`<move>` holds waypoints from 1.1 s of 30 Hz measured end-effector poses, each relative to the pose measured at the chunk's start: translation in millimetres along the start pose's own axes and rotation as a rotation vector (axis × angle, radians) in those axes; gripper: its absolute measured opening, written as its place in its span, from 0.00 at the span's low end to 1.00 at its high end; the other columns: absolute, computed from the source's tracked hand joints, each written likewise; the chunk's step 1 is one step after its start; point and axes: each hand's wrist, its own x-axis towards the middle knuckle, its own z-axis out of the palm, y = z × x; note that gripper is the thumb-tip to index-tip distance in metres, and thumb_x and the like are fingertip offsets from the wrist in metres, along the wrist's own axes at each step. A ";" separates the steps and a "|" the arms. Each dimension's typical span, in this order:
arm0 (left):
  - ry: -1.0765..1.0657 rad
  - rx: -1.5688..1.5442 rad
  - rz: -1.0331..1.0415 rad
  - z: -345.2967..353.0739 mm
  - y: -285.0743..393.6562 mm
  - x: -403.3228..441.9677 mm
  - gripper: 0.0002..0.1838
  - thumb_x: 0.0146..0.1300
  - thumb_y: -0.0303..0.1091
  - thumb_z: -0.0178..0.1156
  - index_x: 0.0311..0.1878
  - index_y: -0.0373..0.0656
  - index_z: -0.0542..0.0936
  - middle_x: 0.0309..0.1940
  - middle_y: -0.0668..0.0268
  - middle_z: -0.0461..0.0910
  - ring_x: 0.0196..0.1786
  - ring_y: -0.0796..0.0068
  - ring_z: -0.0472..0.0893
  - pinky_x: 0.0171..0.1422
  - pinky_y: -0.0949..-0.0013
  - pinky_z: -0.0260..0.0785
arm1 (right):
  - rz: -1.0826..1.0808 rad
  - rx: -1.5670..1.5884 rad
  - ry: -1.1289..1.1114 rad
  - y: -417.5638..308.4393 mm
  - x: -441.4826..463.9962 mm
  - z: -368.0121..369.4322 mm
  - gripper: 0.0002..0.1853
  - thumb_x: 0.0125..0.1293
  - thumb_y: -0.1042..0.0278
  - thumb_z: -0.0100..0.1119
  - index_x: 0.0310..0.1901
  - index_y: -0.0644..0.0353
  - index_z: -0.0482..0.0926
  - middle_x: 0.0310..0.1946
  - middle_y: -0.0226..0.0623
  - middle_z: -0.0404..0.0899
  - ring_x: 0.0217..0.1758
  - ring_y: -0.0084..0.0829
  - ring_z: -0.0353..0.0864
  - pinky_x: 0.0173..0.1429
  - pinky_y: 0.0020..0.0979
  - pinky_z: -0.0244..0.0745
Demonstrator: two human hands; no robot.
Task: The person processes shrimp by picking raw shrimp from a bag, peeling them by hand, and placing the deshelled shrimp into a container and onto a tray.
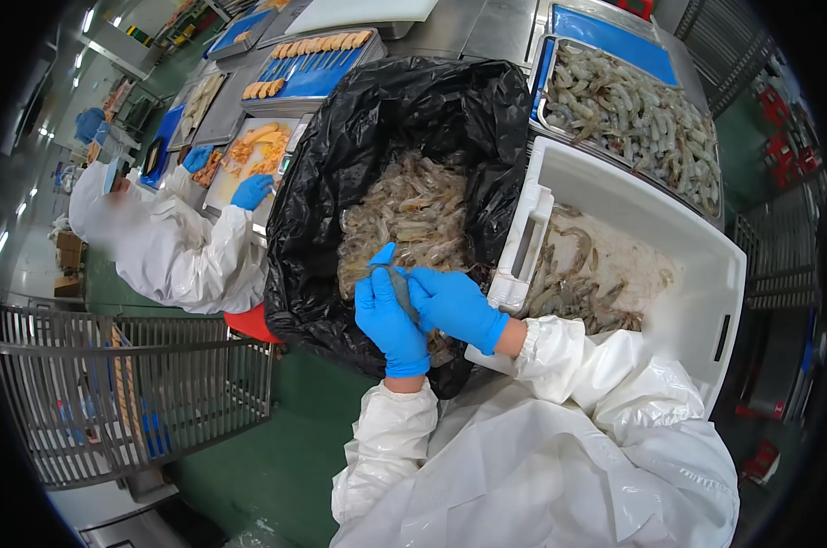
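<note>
- Nearest the camera: white gown (523, 475) with gathered cuffs, below a pair of blue-gloved hands.
- Held up at the center, over the near edge of the black liner (318, 196): one grey shrimp (401, 292), apparently well clear of the heap beneath.
- Long axis running roughly away from the body, far end tipped slightly leftward; too covered to tell head from tail.
- Closed around its left side: fingers of the left hand (393, 320), index stretched out past the far end.
- Set against its right side: fingers of the right hand (459, 303), curled and touching; cannot tell whether pinching, with tips partly hidden.
- Neither hand clearly nearer, with the shrimp lying directly between both sets of fingers.
- Inside the liner: translucent heap (404, 205), shells or whole shrimp, hard to tell.
- Just right of the liner, by the right forearm: white tub (646, 178), with loose shrimp (573, 288) toward its left wall.
- Past the tub's far edge: tray of whole shrimp (628, 114), toward the right end of the steel bench (500, 29).
- Left of the liner: co-worker (172, 242), gloved hands (252, 192) at orange pieces (260, 146) on a board.
</note>
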 end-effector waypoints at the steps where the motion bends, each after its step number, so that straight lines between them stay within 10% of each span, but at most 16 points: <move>1: -0.018 -0.035 -0.040 0.8 4.2 1.0 0.16 0.73 0.38 0.49 0.56 0.39 0.77 0.30 0.73 0.74 0.31 0.87 0.71 0.36 0.80 0.67 | 0.113 0.192 -0.081 -2.2 0.7 -5.0 0.12 0.67 0.57 0.50 0.34 0.57 0.73 0.20 0.42 0.79 0.21 0.41 0.80 0.27 0.37 0.74; 5: -0.092 -0.179 -0.148 -5.4 11.2 6.2 0.16 0.73 0.35 0.48 0.57 0.36 0.76 0.32 0.70 0.76 0.31 0.86 0.70 0.36 0.80 0.65 | 0.337 0.337 -0.423 4.1 5.1 -14.0 0.12 0.65 0.58 0.50 0.34 0.59 0.76 0.24 0.45 0.80 0.29 0.44 0.82 0.35 0.38 0.75; 8: 0.010 -0.024 0.000 -8.5 13.5 19.9 0.19 0.72 0.42 0.50 0.57 0.38 0.76 0.30 0.73 0.74 0.30 0.88 0.71 0.31 0.80 0.66 | 0.072 -0.333 -0.323 13.9 4.6 -13.5 0.10 0.64 0.59 0.52 0.37 0.56 0.78 0.28 0.40 0.82 0.31 0.43 0.81 0.36 0.36 0.75; 14: 0.029 0.148 0.069 -16.3 30.2 40.7 0.18 0.71 0.35 0.52 0.60 0.37 0.75 0.43 0.69 0.79 0.43 0.82 0.75 0.47 0.76 0.67 | -0.324 -0.510 0.018 10.3 18.7 -32.7 0.15 0.60 0.73 0.55 0.49 0.50 0.78 0.37 0.32 0.83 0.36 0.34 0.83 0.37 0.32 0.77; 18: 0.047 0.222 -0.014 -9.0 29.5 33.6 0.17 0.70 0.33 0.52 0.59 0.37 0.76 0.49 0.67 0.79 0.48 0.80 0.76 0.54 0.72 0.67 | -0.161 -0.205 0.211 26.5 23.6 -18.5 0.20 0.61 0.59 0.58 0.55 0.49 0.74 0.29 0.39 0.80 0.31 0.43 0.81 0.35 0.41 0.76; 20: -0.005 0.216 0.061 -11.9 16.0 33.0 0.17 0.69 0.31 0.52 0.57 0.34 0.77 0.55 0.62 0.77 0.49 0.76 0.76 0.54 0.71 0.68 | -0.025 -0.237 0.064 -7.5 17.3 -25.8 0.34 0.56 0.54 0.64 0.64 0.49 0.64 0.43 0.46 0.80 0.45 0.46 0.81 0.47 0.40 0.77; 23: -0.156 0.006 -0.104 8.8 24.9 13.4 0.17 0.65 0.27 0.49 0.53 0.28 0.77 0.53 0.60 0.78 0.45 0.73 0.78 0.51 0.72 0.70 | -0.103 0.058 0.119 -14.8 8.3 -15.9 0.19 0.64 0.55 0.54 0.54 0.53 0.74 0.42 0.44 0.80 0.46 0.45 0.81 0.49 0.39 0.76; 25: -0.269 0.697 0.377 7.8 16.9 8.0 0.17 0.67 0.28 0.47 0.55 0.32 0.77 0.48 0.60 0.81 0.44 0.72 0.79 0.52 0.70 0.71 | 0.102 0.491 0.052 -9.8 7.0 -13.8 0.13 0.65 0.59 0.55 0.47 0.54 0.77 0.40 0.43 0.80 0.44 0.43 0.81 0.46 0.36 0.76; 26: -0.182 1.117 0.781 15.7 23.4 -2.4 0.17 0.68 0.28 0.46 0.56 0.33 0.77 0.45 0.58 0.82 0.44 0.71 0.80 0.54 0.69 0.71 | -0.143 0.007 0.250 21.4 19.4 6.7 0.11 0.65 0.59 0.55 0.43 0.55 0.78 0.38 0.45 0.80 0.40 0.46 0.80 0.43 0.37 0.76; 28: -0.224 0.486 -0.041 42.2 70.5 -30.8 0.21 0.70 0.40 0.51 0.54 0.32 0.78 0.47 0.53 0.81 0.48 0.62 0.78 0.57 0.63 0.68 | -0.207 0.082 0.204 25.7 21.3 -3.8 0.09 0.62 0.63 0.56 0.42 0.56 0.77 0.36 0.46 0.79 0.38 0.50 0.79 0.42 0.39 0.76; 33: -0.301 0.442 0.061 38.9 63.7 -31.8 0.17 0.68 0.36 0.54 0.48 0.30 0.80 0.44 0.56 0.82 0.45 0.63 0.78 0.54 0.64 0.68 | -0.174 0.130 0.185 5.5 6.1 -33.6 0.13 0.56 0.54 0.59 0.31 0.57 0.78 0.29 0.43 0.80 0.32 0.42 0.81 0.35 0.41 0.73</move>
